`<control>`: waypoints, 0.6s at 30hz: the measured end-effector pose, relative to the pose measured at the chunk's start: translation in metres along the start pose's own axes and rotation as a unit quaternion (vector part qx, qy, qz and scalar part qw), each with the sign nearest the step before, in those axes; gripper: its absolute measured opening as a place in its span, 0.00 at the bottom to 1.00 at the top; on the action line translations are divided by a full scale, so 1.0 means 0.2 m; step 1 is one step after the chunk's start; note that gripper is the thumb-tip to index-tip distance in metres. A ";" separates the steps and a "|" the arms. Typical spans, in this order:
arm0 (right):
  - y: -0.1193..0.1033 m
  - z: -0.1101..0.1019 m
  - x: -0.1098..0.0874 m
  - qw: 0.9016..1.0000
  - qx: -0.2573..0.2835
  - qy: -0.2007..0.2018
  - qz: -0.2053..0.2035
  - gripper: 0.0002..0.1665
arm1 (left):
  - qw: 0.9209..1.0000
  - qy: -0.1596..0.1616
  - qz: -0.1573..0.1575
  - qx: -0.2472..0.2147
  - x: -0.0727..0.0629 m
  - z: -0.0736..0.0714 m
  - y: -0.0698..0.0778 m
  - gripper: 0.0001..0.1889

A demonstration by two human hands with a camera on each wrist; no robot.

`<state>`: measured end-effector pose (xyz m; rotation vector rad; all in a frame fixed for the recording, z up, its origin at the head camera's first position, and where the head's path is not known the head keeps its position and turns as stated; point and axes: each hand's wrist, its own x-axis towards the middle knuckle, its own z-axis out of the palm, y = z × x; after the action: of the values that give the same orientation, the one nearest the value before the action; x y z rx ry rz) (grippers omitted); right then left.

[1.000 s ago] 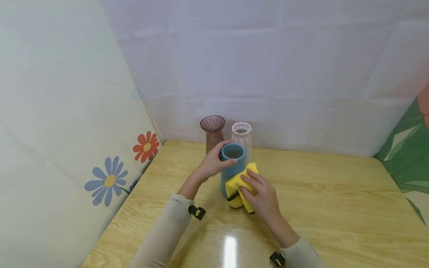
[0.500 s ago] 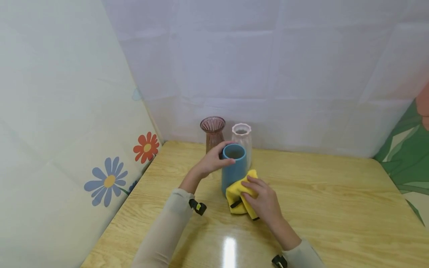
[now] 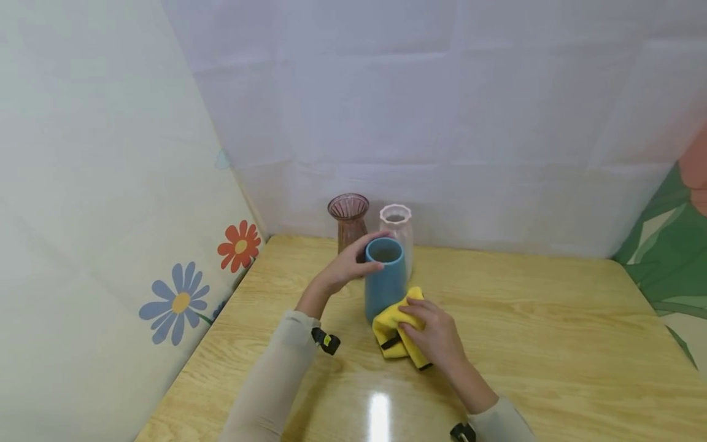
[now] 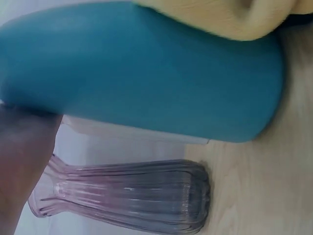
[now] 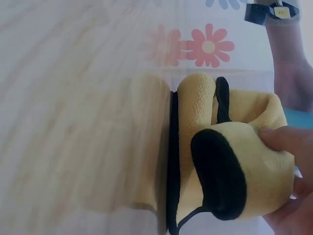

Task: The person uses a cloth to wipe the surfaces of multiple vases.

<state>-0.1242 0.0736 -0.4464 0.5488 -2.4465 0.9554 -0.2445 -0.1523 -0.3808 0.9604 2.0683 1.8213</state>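
A blue vase stands upright on the table, its round mouth facing up. My left hand grips it near the rim from the left, thumb in front and fingers behind. A folded yellow cloth with black edging lies against the vase's lower right side, pinched by my right hand. In the right wrist view the bunched cloth sits between thumb and fingers, one edge down by the tabletop. The left wrist view shows the vase's side with the cloth on its lower part.
Behind the blue vase stand a purple-pink glass vase with a flared mouth and a pale pinkish vase with a scalloped rim. A white sheet hangs behind the wooden table, and a flower-printed sheet hangs at the left.
My right hand and the cloth have slid down the blue vase toward its base. The left hand keeps its grip near the rim, and the vase has stayed in about the same place.
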 end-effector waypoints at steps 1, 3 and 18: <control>0.00 -0.01 0.00 1.000 0.002 -0.001 0.001 0.19 | 1.000 0.012 0.003 -0.002 -0.01 0.01 -0.01 0.49; 0.00 -0.03 0.00 1.000 0.011 0.005 -0.002 0.19 | 0.999 0.046 0.005 0.005 -0.04 0.04 -0.01 0.49; -0.04 -0.23 0.19 0.989 0.052 0.086 -0.105 0.22 | 0.962 0.241 -0.016 0.126 -0.09 0.26 0.06 0.48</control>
<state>-0.1384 0.0929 -0.3908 0.7124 -2.1482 1.0009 -0.1981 -0.1213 -0.3847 0.5630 2.6351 1.9559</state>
